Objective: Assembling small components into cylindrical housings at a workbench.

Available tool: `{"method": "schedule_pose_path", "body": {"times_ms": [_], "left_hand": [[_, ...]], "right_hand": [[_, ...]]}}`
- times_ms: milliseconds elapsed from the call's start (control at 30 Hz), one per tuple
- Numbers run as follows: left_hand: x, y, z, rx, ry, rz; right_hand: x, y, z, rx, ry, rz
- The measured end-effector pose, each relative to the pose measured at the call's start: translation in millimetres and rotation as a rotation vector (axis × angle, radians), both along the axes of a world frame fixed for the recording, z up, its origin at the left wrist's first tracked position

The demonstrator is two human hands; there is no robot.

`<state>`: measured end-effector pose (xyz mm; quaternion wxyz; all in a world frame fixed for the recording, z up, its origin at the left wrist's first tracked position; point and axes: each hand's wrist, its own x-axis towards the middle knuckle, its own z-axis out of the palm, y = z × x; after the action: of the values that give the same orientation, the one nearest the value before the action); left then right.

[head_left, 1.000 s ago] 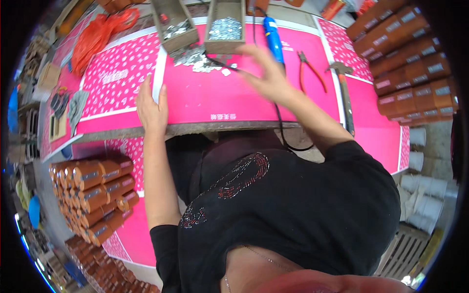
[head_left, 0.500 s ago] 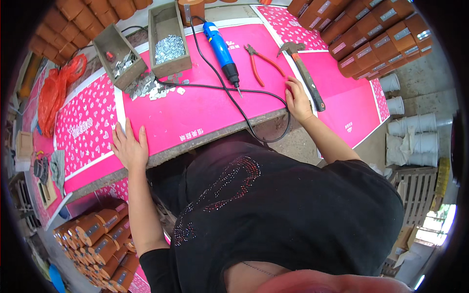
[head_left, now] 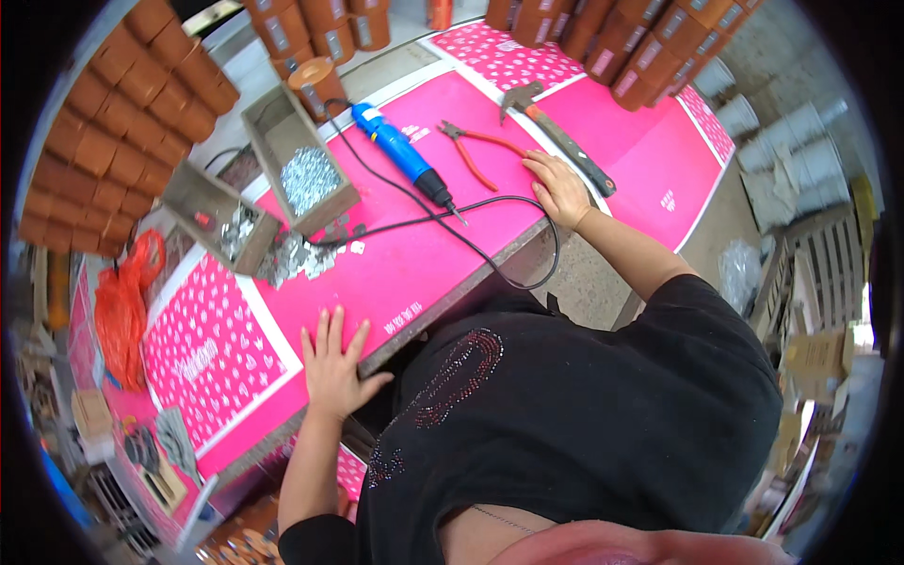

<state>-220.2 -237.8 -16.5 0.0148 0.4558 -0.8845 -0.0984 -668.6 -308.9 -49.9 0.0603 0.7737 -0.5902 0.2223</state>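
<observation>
Both hands flat on the pink table edge, nothing gripped.

Left hand (head_left: 334,367) spread open, palm down on the pink table (head_left: 414,273); right hand (head_left: 557,186) laid loose and empty beside the hammer (head_left: 556,137). Beyond, black cord (head_left: 490,254), blue electric screwdriver (head_left: 400,155), red pliers (head_left: 480,151), then wooden box of metal bits (head_left: 306,179).

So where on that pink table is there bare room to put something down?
Bare pink lies between the left hand and the black cord, and right of the hammer. It is crowded around the two grey trays and the spilled metal bits.
</observation>
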Motion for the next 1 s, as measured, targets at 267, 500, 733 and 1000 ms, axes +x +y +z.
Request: {"method": "schedule_pose_path", "body": {"times_ms": [267,500,733,1000], "left_hand": [[5.9,-2.0,2.3,0.007,0.024,-0.037],[13.0,-4.5,-21.5,-0.172,-0.003,-0.111],[21.4,-4.4,-47.7,-0.383,-0.147,-0.145],[-7.7,0.4,-23.4,-0.221,-0.119,0.008]], "right_hand": [[6.2,2.1,4.5,0.039,-0.059,0.001],[7.2,5.2,8.9,0.000,-0.072,-0.019],[6.8,6.0,2.3,-0.069,-0.127,-0.038],[2.1,0.7,-1.3,-0.124,-0.191,-0.075]]}}
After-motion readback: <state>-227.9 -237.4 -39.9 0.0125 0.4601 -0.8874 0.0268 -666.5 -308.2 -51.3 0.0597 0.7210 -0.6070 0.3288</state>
